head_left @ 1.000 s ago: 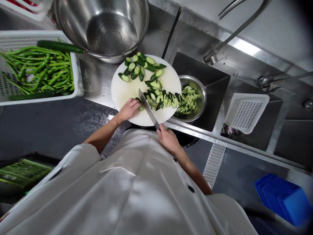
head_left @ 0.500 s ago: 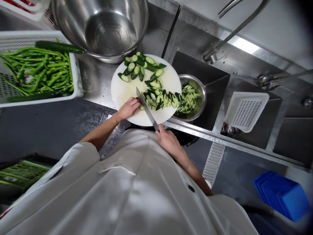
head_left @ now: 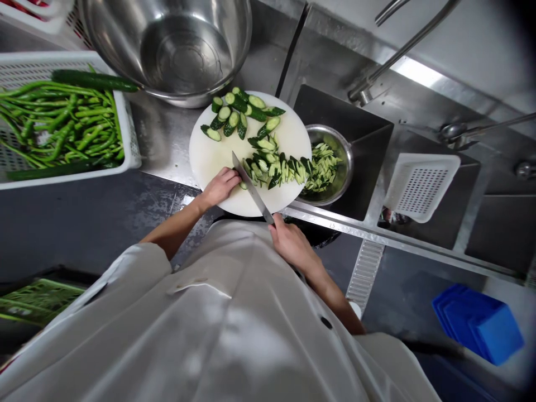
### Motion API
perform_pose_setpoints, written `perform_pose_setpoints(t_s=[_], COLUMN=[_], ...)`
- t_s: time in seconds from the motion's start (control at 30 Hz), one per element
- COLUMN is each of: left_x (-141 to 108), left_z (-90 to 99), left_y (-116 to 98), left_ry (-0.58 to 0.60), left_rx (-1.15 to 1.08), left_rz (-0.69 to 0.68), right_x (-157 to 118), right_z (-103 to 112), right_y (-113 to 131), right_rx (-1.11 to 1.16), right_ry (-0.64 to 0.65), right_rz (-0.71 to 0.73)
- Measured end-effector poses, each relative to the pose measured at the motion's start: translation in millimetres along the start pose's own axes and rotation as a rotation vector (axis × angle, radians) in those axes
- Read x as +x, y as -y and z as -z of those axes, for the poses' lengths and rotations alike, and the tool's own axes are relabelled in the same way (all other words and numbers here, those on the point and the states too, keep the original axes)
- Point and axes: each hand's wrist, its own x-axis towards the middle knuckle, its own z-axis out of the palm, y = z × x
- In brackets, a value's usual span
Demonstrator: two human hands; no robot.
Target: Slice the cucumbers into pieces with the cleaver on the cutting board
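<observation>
On a round white cutting board point(head_left: 209, 167), my left hand point(head_left: 221, 186) presses a cucumber piece point(head_left: 243, 185), mostly hidden by its curled fingers. My right hand point(head_left: 291, 240) is closed round the handle of a knife point(head_left: 253, 190), whose blade lies just right of my left fingertips. Sliced cucumber strips point(head_left: 285, 170) spread to the right of the blade. Thicker cucumber chunks point(head_left: 234, 114) are at the board's far side. Against the board's right edge, a steel bowl point(head_left: 348, 162) holds more cut strips point(head_left: 324, 164).
A large steel basin point(head_left: 188, 61) stands behind the board. At left is a white basket point(head_left: 133, 137) with green peppers point(head_left: 62, 120) and whole cucumbers point(head_left: 94, 81). Sinks, a white perforated basket point(head_left: 422, 187) and a faucet point(head_left: 393, 58) are at right; blue bins point(head_left: 477, 324) below.
The view has shifted slightly. Both hands, the knife and the cucumber pieces look nearly the same as before.
</observation>
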Motion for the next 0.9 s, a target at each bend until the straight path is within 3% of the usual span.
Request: perform_pose_setpoints(t_s=[0.57,0.77,0.9], left_x=[1,-2,3], left_z=[0.8,-2.0,8.8], left_y=[-4,-8,12], left_ry=[-0.001,0.008,-0.086], left_rx=[-0.007,-0.008,-0.002], left_rz=[0.060,0.055,0.116], right_x=[0,22,7], right_z=[0,-5,-7], right_y=[-1,1,-19], right_rx=[0.014,0.100,0.138], right_ry=[0.010,-0.042,-0.105], right_rz=[0.006,0.030,0.022])
